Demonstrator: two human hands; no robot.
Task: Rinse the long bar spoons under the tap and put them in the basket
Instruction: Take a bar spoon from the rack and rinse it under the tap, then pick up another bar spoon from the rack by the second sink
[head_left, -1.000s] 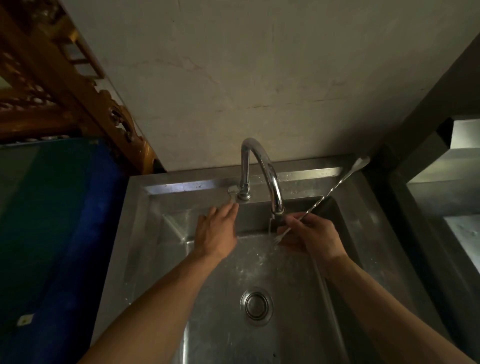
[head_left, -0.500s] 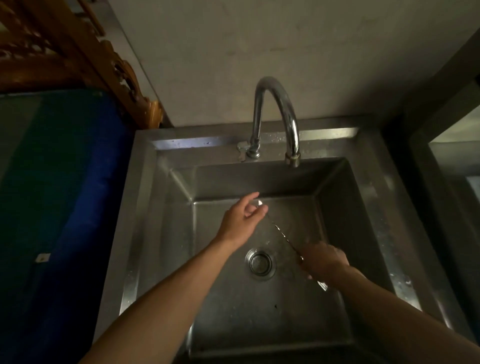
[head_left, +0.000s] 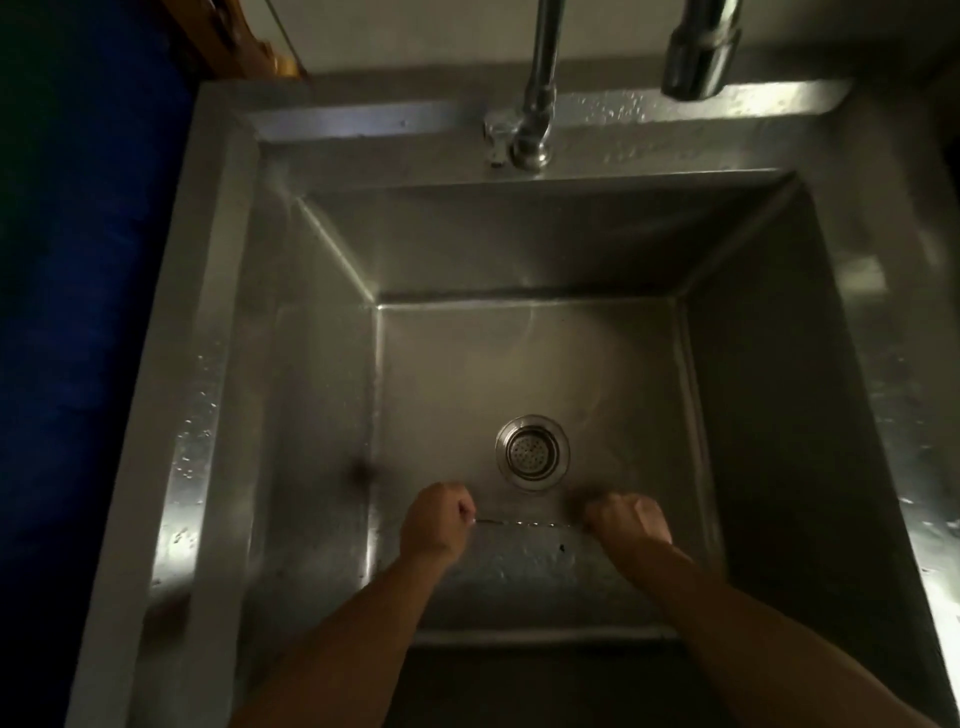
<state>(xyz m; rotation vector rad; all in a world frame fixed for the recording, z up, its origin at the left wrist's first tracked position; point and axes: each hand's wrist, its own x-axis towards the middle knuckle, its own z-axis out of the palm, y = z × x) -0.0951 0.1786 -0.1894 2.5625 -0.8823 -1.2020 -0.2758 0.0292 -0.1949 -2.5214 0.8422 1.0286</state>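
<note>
A thin twisted bar spoon (head_left: 524, 523) lies level over the near part of the steel sink (head_left: 218, 364), just in front of the drain (head_left: 532, 451). My left hand (head_left: 436, 519) is closed on its left end. My right hand (head_left: 626, 522) is closed on its right end. Both spoon ends are hidden inside the fists. The tap (head_left: 540, 88) rises at the back rim, and its spout (head_left: 698, 57) hangs at the top right with no water visibly running. No basket is in view.
A dark blue surface (head_left: 88, 312) runs along the left of the sink. A piece of carved wood (head_left: 244, 41) shows at the top left. The sink's wet right rim (head_left: 904, 415) borders a dark area.
The view has tilted down over the basin. Both hands came toward me from under the tap, and the spoon went from slanted to level, held at both ends.
</note>
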